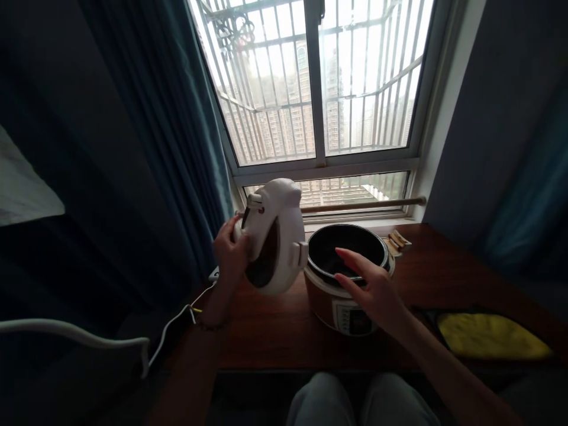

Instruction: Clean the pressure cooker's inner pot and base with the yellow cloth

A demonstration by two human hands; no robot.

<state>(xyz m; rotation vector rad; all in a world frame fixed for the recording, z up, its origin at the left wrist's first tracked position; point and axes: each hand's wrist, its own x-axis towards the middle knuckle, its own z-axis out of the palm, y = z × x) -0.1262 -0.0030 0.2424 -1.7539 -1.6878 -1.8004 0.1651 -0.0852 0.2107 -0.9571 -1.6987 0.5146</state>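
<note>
My left hand (233, 248) grips the handle of a white cooker lid (288, 260) with a dark inset panel. The lid is tilted up on edge above the table, left of the electric pressure cooker (322, 299). The cooker stands uncovered, and its dark inner pot (326, 245) shows inside a pale rim. On the cooker's front is a control panel (355, 319). Over the front right of the pot opening is my right hand (370, 287), thumb and fingers apart, holding nothing. I cannot tell whether it touches the rim.
The cooker stands on a brown wooden table (261, 343) before a barred window (319, 163). At right lies a yellow item with dark edging (492, 336). A small tan object (399, 241) is behind the cooker. A white cable (164, 331) and blue curtain (177, 148) are at left.
</note>
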